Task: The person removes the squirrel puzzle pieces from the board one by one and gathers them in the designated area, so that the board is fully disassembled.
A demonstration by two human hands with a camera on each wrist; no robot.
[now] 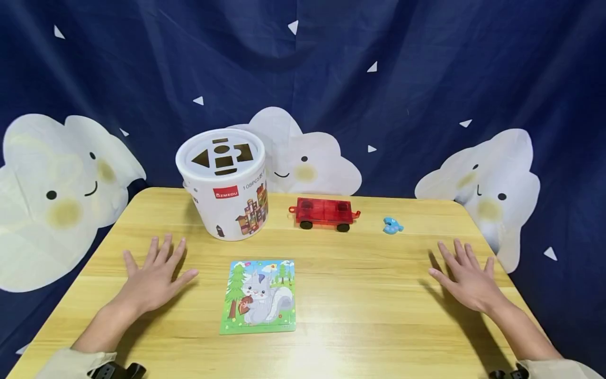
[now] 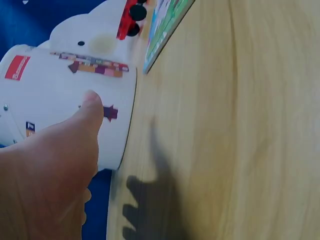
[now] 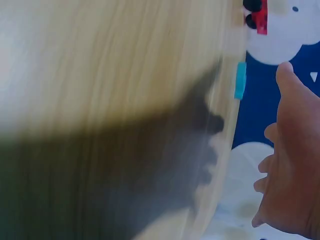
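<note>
My left hand (image 1: 153, 279) is held over the left side of the table, fingers spread and nothing in it. Its shadow falls on the wood in the left wrist view. To its right lies a squirrel picture puzzle (image 1: 259, 297), flat on the table. A white bucket (image 1: 227, 205) with shaped holes in its lid stands just beyond that hand. On the right side, my right hand (image 1: 471, 279) also hovers with spread fingers, holding nothing. The small blue whale-like piece (image 1: 392, 226) lies beyond it, toward the back edge. Left of that piece sits a red toy wagon (image 1: 324, 213) with black wheels.
The wooden table (image 1: 369, 316) has rounded back corners. Behind it hangs a dark blue curtain (image 1: 331, 68) printed with smiling clouds and white triangles. The bucket and wagon stand close to the back edge.
</note>
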